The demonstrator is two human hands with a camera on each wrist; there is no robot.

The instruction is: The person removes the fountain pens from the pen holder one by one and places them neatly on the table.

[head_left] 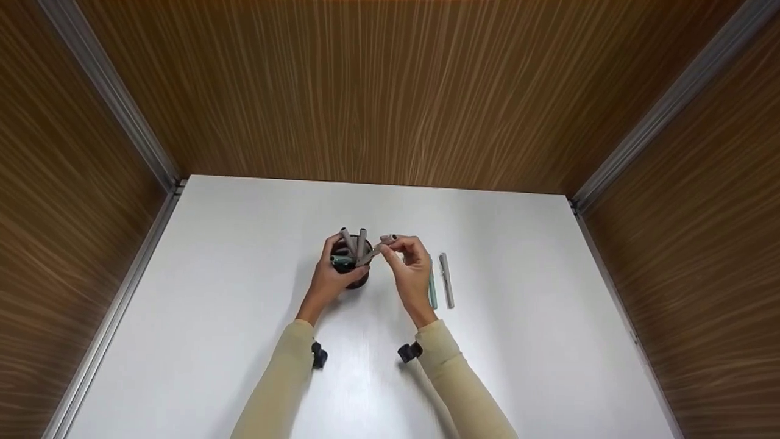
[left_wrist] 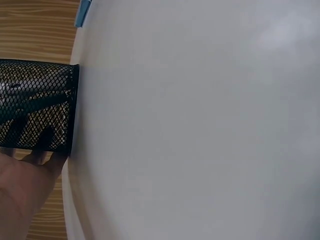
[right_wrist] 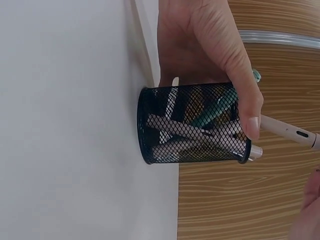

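Black mesh cup (right_wrist: 192, 125) mid-table, upright, several grey pens and a teal one inside. Left hand (head_left: 329, 277) wrapped round cup. Right hand (head_left: 411, 268) pinching grey pen (head_left: 376, 249), slim, tilted, lower end over cup mouth. Two more pens (head_left: 440, 281) lying just right. Mesh contents clear in right wrist view only.

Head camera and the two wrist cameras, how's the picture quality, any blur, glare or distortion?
Head view: wide-angle bend in the wood walls, which smear toward the edges; soft sheen on the white table. Left wrist view: turned sideways, the table a pale, featureless blur; mesh pen cup fairly sharp. Right wrist view: also sideways, cup and left hand crisp, the right hand blurred at the corner.
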